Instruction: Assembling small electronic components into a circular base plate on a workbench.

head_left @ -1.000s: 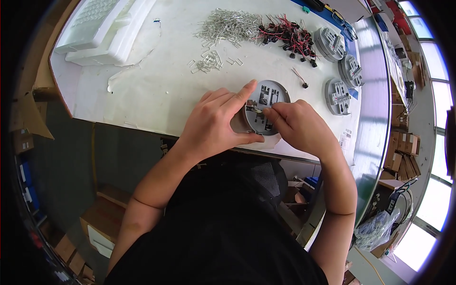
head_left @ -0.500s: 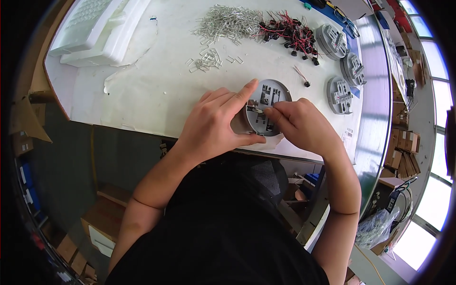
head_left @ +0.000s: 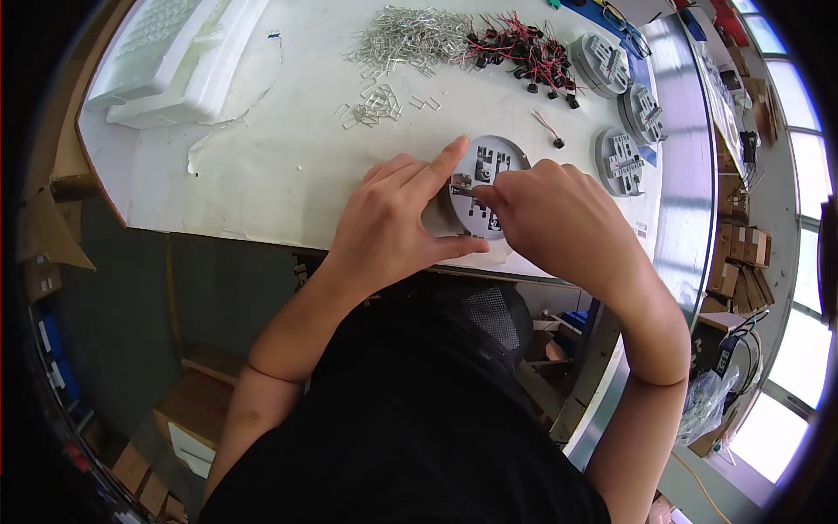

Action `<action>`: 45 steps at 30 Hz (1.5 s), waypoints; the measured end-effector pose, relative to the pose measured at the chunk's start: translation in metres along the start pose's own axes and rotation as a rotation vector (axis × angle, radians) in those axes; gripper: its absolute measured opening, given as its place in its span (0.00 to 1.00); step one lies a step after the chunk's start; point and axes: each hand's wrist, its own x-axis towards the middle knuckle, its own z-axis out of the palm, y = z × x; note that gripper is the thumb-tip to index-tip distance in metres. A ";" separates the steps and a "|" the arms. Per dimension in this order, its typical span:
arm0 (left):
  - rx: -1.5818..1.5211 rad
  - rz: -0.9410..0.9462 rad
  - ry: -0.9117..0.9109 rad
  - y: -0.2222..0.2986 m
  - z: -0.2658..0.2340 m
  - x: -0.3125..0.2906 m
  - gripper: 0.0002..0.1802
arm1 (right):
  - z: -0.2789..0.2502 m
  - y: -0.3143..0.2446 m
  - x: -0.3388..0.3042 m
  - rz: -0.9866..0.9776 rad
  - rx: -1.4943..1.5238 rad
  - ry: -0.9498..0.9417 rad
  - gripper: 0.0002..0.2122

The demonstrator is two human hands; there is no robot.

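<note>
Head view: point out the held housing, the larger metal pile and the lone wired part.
held housing [head_left: 484, 168]: head view, on its inner face.
larger metal pile [head_left: 413, 39]: head view, around its middle.
lone wired part [head_left: 559, 142]: head view, on its black body.

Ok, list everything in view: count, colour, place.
Round housing: one, grey, between the hands
Round units: three, grey, right side of table
Metal clips: many, silver, table's far middle
Wired parts: many, black and red, right of clips
Foam pieces: at least two, white, upper left
Table: one, white, beneath these
Cartons: several, brown, lower left and right
Plastic bag: one, clear, lower right
Shirt: one, black, lower middle
Left hand: one, bare, around housing rim
Right hand: one, bare, fingertips at housing
</note>
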 end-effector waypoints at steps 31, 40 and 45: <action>-0.026 -0.015 0.001 -0.003 0.001 0.002 0.59 | 0.018 0.016 -0.001 -0.079 0.083 0.129 0.17; -0.005 -0.007 -0.008 0.000 0.003 -0.002 0.59 | 0.023 0.019 -0.006 -0.079 -0.002 0.106 0.17; -0.001 -0.018 -0.015 -0.007 0.005 0.000 0.58 | 0.027 0.024 -0.004 -0.066 0.107 0.123 0.16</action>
